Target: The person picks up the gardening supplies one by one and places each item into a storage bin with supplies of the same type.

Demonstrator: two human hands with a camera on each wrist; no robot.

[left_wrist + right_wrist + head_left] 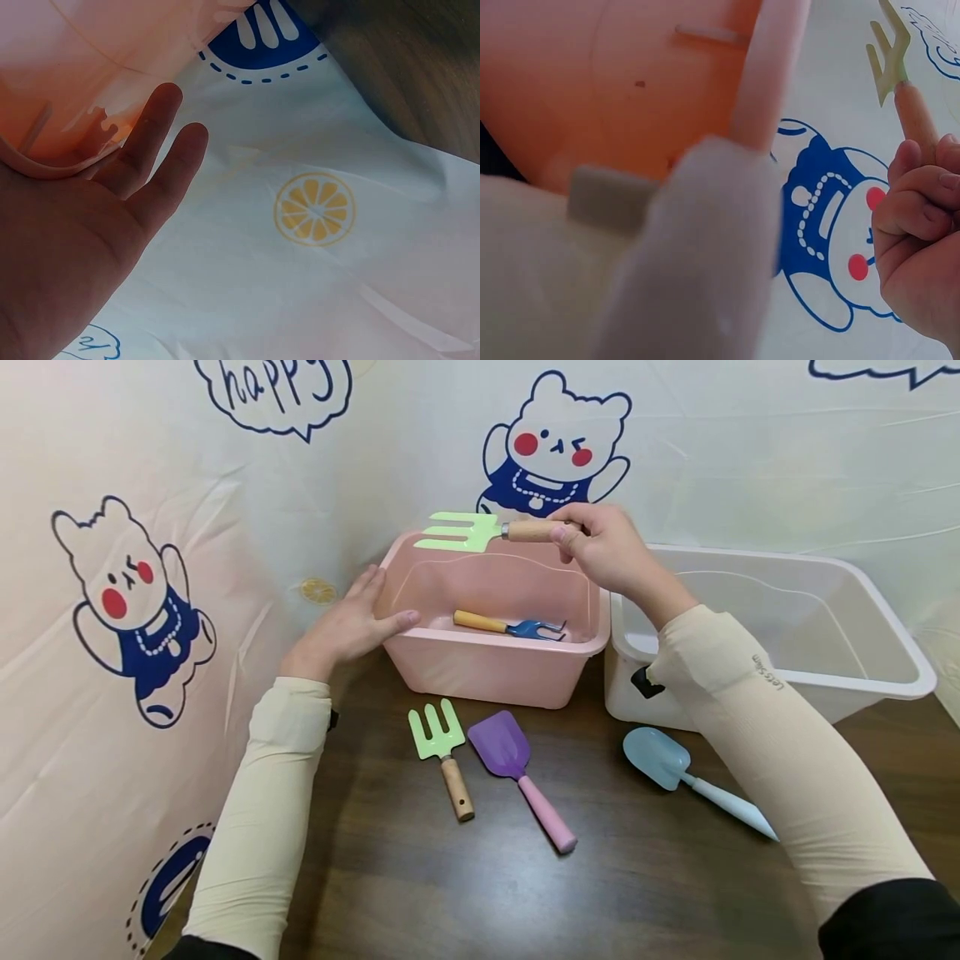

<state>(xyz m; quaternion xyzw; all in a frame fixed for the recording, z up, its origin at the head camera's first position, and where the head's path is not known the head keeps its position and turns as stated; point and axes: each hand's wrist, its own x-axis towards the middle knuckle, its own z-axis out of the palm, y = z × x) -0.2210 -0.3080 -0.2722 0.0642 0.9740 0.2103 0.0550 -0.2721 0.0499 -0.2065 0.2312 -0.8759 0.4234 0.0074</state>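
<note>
My right hand [600, 543] grips the wooden handle of a light green hand fork [468, 532], holding it level over the back of the pink bin [480, 668]. In the right wrist view the curled fingers close round that handle, tines pointing up. My left hand [351, 622] rests against the bin's left end, its thumb over the front rim. The left wrist view shows two of its fingers fairly straight beside the bin wall. Inside the bin lies a small blue fork [534, 628] with a yellow handle.
On the dark wooden table [480, 893] lie a second green hand fork [442, 743], a purple scoop with a pink handle [517, 760] and a blue trowel [663, 760] near my right forearm. A white bin [885, 689] stands right of the pink one. Patterned cloth hangs behind and left.
</note>
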